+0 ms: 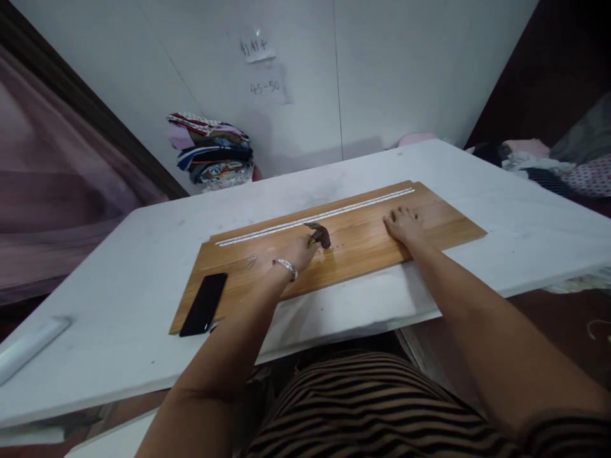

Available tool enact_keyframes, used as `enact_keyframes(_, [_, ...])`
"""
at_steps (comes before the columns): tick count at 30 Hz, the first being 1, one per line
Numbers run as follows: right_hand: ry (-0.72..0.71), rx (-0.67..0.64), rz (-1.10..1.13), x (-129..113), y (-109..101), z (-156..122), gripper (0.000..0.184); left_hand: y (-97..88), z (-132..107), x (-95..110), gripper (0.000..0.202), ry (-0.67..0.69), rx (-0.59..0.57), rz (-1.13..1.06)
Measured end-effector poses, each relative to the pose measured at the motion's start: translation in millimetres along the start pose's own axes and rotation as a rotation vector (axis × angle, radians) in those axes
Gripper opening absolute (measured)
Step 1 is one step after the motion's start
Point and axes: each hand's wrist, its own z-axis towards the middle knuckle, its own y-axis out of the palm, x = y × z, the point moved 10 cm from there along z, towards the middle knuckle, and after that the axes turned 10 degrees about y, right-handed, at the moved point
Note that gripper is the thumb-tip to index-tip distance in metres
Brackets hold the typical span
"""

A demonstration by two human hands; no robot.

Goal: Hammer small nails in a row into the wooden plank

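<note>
A long wooden board (pixel 363 245) lies across a white table (pixel 119 305). My left hand (pixel 296 254), with a silver bracelet on the wrist, is closed around the handle of a small hammer (pixel 321 234) whose dark head rests on the board. My right hand (pixel 405 224) lies flat and open on the board's right part, fingers stretched out. A pale strip (pixel 315 216) runs along the board's far edge. Several thin nails (pixel 251 261) lie on the board left of my left hand. Small dark dots mark the wood beside the hammer head.
A black phone (pixel 203 304) lies on the board's left end. Folded clothes (pixel 210 152) are stacked against the white wall behind the table. More clothing (pixel 554 168) lies at the right. A white bar (pixel 28 346) sits at the table's left edge.
</note>
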Motion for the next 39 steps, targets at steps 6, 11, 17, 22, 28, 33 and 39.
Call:
enact_keyframes(6, [-0.001, 0.007, -0.004, 0, -1, -1, 0.049, -0.5, -3, 3, 0.035, -0.013, -0.007, -0.014])
enact_keyframes(11, [0.005, -0.008, -0.018, -1, -1, -1, 0.050, -7.8, -4, 5, 0.035, -0.010, 0.014, 0.008])
enact_keyframes(17, [0.005, 0.006, -0.007, 0, -1, -1, 0.049, -6.0, -7, 6, 0.034, -0.032, -0.002, 0.005])
enact_keyframes(22, [0.005, 0.006, 0.002, 0, -1, 0, 0.049, -2.1, -5, 5, 0.034, -0.033, 0.001, -0.010])
enact_keyframes(28, [0.001, 0.010, -0.001, 0, -1, -1, 0.049, -5.2, -4, 4, 0.034, -0.017, 0.017, -0.019])
enact_keyframes(33, [0.003, 0.007, -0.001, 0, 0, 0, 0.048, -5.4, -5, 5, 0.034, -0.016, 0.016, 0.000])
enact_keyframes(39, [0.001, 0.004, -0.014, -1, -1, -1, 0.050, -0.8, -6, 4, 0.034, -0.026, 0.005, -0.014])
